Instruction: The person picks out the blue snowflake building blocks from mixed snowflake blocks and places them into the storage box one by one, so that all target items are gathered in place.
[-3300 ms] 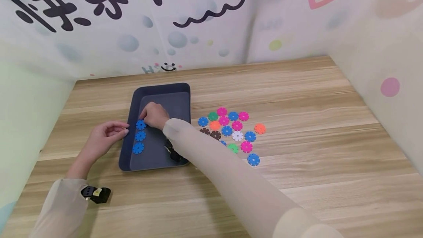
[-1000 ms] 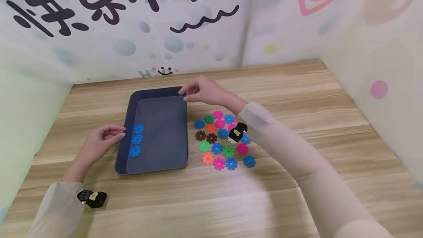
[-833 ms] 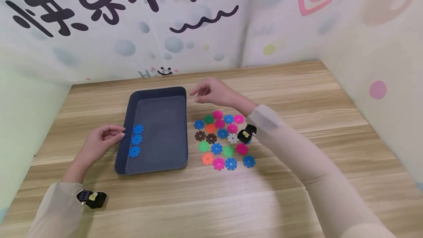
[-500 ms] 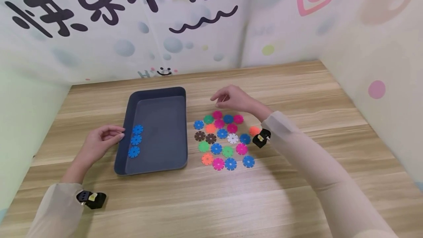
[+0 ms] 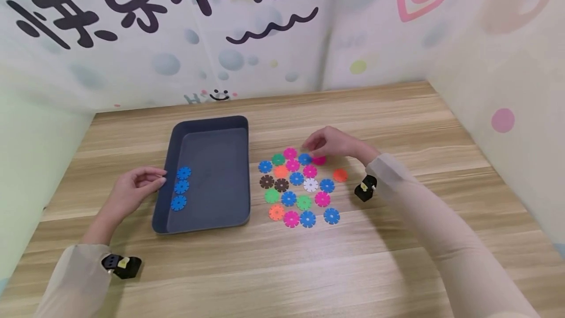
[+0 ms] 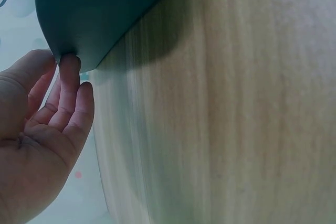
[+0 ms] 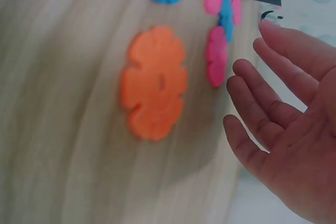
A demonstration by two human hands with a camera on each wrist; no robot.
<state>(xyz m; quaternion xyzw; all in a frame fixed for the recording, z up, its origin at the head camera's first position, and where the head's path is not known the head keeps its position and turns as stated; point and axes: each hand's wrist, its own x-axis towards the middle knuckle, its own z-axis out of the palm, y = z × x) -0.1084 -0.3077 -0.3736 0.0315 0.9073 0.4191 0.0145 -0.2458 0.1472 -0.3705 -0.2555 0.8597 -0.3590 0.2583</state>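
The dark grey tray (image 5: 212, 175) lies on the table, with three blue notched discs (image 5: 181, 187) in a column along its left side. My left hand (image 5: 134, 190) is at its left edge; in the left wrist view its thumb and fingertip hold the tray's rim (image 6: 84, 24). My right hand (image 5: 333, 144) hovers over the back right of the loose discs, close over a blue disc (image 5: 304, 159) and a pink disc (image 5: 319, 161). Its fingers are loosely bent and apart with nothing between them, as the right wrist view shows the hand (image 7: 294, 124) from the palm side.
Several loose discs in blue, pink, green, brown and white lie right of the tray, like the white disc (image 5: 311, 185). An orange disc (image 5: 340, 175) sits apart on the right. A printed backdrop (image 5: 273, 58) rises behind the wooden table (image 5: 397, 126).
The right hand has left the tray, crossed its far right corner and come down to the right over the loose discs. A third blue disc was left in the tray. The left hand stays at the edge.
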